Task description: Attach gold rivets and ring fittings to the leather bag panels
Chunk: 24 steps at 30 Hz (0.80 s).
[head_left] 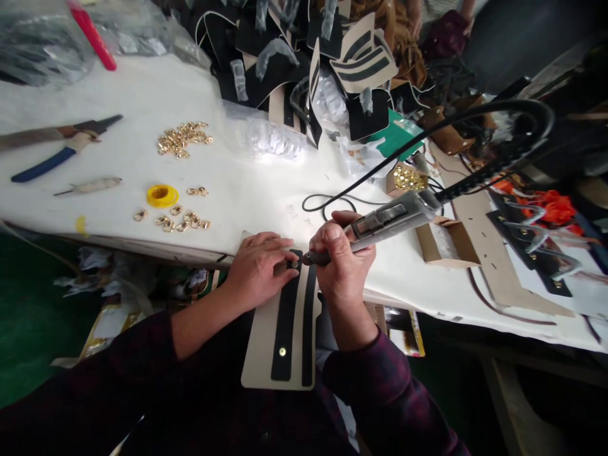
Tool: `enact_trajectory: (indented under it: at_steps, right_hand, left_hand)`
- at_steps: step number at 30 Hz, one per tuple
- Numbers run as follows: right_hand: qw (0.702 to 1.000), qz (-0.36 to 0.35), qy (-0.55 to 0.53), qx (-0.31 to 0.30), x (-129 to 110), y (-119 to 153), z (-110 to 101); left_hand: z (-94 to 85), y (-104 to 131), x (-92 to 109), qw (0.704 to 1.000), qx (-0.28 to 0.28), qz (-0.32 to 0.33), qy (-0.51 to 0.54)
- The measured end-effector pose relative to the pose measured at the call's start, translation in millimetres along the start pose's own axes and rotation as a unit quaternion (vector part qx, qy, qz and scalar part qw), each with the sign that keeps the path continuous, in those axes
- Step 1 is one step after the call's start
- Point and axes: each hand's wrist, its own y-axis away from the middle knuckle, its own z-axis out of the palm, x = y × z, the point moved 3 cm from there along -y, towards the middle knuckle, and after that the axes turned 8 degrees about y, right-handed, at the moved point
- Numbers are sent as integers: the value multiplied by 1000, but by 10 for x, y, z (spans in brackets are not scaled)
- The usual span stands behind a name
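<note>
While a worker in dark plaid sleeves (pixel 387 373) handles a beige panel (pixel 259 342) just below the near edge of a white table (pixel 247 196), the head view catches both hands at its top end. The right hand (pixel 344 256) is wrapped round a grey handheld tool (pixel 394 218), fingers curled on its barrel. The tool slants from two o'clock down to a dark tip (pixel 308 258) at the three o'clock side of a small stud (pixel 295 264); whether they touch, one cannot tell. The left hand (pixel 259 269) lies at the panel's eleven o'clock, fingers bent, thumb and forefinger either side of the stud on a black strip (pixel 287 310). Whether they pinch it or merely press, one cannot tell.

Good work here would seem to call for the strip held flat, left fingertips clear of the tip and the tool steadied against wobble. A gold stud (pixel 282 351) shines at the strip's six o'clock end. The left forearm reaches in from eight o'clock, its wrist low; the right rises from five, its wrist beneath the tool. Gold clasps (pixel 184 138) lie toward eleven o'clock.
</note>
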Motion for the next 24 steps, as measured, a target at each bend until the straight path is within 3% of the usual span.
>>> enact_trajectory:
  at_steps: [6,15,24]
  right_hand:
    - [998,-36,29,-32,100,34,6]
    - [993,-62,70,-65,54,71,42]
    - [989,-24,112,-98,-16,35,42]
  left_hand:
    - [8,5,0,1000,-5,6,-4]
    - [2,-5,3,1000,-17,-8,7]
    - [-8,-12,26,1000,-24,-13,12]
